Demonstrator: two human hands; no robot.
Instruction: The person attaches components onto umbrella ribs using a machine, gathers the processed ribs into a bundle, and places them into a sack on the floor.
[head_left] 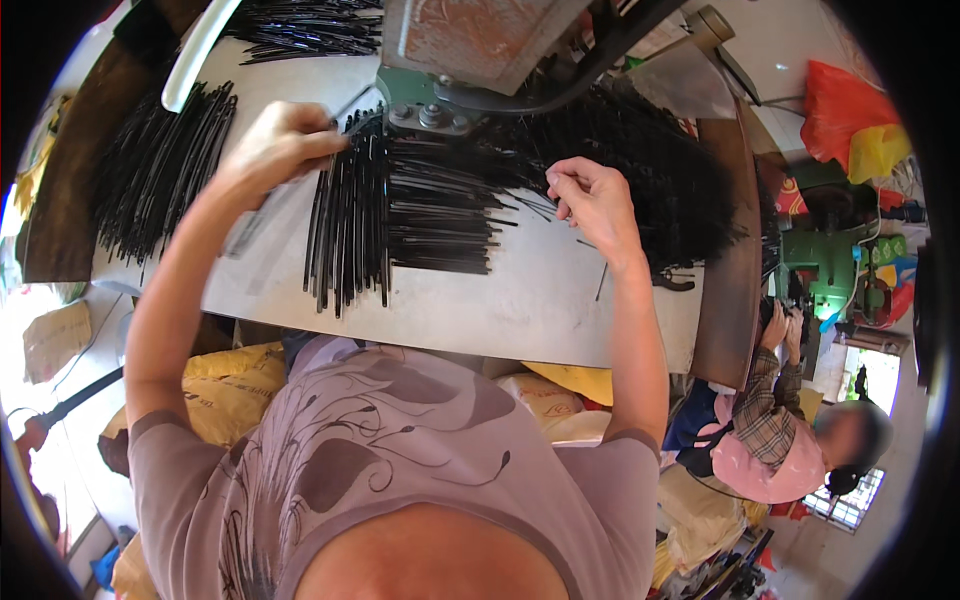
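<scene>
My left hand (285,150) is closed, its thumb and fingertips pressed together at the upper end of an upright row of thin black sticks (345,225). It is slightly smeared, and what it pinches is hidden. A translucent strip (262,225) lies below that wrist. Right of the row, more black sticks (445,235) lie crosswise in a layered stack. My right hand (600,205) hovers between that stack and a large dark heap of black pieces (670,165), fingers curled in a pinch. Whether anything small sits in it I cannot make out. A few loose sticks lie below it.
The green base of a machine (410,112) stands behind the sticks, its grey body above. Another stick pile (165,170) lies at the left of the pale tabletop (540,315). Beyond the brown table edge (728,260), a person in pink (770,455) works at a green machine (825,260).
</scene>
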